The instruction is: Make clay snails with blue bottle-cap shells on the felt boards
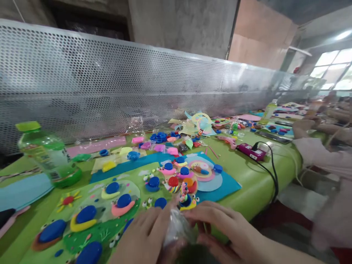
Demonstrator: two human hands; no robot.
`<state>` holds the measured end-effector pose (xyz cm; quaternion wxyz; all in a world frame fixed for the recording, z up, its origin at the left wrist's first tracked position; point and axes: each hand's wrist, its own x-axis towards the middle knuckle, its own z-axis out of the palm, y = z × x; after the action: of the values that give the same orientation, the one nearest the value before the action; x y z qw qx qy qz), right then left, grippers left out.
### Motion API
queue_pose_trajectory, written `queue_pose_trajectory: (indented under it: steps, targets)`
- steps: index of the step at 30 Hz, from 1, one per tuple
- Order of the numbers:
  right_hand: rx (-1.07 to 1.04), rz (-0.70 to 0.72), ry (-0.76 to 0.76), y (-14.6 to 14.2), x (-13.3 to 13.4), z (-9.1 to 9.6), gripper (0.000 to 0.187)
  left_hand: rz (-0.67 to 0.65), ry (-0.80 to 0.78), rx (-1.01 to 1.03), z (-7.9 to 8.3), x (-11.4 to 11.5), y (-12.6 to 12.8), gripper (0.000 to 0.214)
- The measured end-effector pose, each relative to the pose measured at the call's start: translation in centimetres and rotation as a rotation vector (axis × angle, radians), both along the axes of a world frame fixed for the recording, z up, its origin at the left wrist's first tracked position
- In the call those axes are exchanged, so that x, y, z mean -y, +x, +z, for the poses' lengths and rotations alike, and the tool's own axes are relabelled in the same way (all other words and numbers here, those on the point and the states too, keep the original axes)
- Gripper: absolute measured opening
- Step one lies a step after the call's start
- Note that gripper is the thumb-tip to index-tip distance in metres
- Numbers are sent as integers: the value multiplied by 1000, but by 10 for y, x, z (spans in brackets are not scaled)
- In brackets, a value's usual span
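A clear plastic bag (177, 228) is between my two hands at the bottom centre, crumpled and partly hidden. My left hand (144, 234) closes on its left side, fingertips pointing forward. From the right, my right hand (228, 229) grips its other side with curled fingers. Something dark and blurred covers the bag's lower end. Just past my fingertips stands a small yellow clay snail (189, 201) with a dark blue cap shell and a colourful piece on top. Several more cap-shelled snails, such as a pink one (123, 205), lie on a green picture sheet (148, 172).
A green-capped bottle (49, 157) stands at left beside light blue paper (24, 192). Behind the sheet lie blue caps (159, 137), clay packets and paper scraps. A purple power strip (250, 151) with a black cable sits at the right edge. Another person's arm (313, 152) shows farther right.
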<state>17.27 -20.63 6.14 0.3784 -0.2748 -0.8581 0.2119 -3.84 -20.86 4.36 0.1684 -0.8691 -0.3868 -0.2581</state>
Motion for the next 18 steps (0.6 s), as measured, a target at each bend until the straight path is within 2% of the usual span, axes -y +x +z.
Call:
queue_pose_trajectory:
  steps: [2,5,11,18]
  targets:
    - [-37,-22,36,-4,-8,-1,39,-4,-8,-50,9,-10,-2,36]
    - [-124,-42,105,-10,-16,0,37,-20,15,-46,12,-20,-2,34]
    - [-58,-37,14,-22,-22,-6,33,-20,170,-67,-2,-22,-9,40]
    - [-145,-27,-25,-36,-29,-18,31,27,140,-32,-9,-30,-26,58]
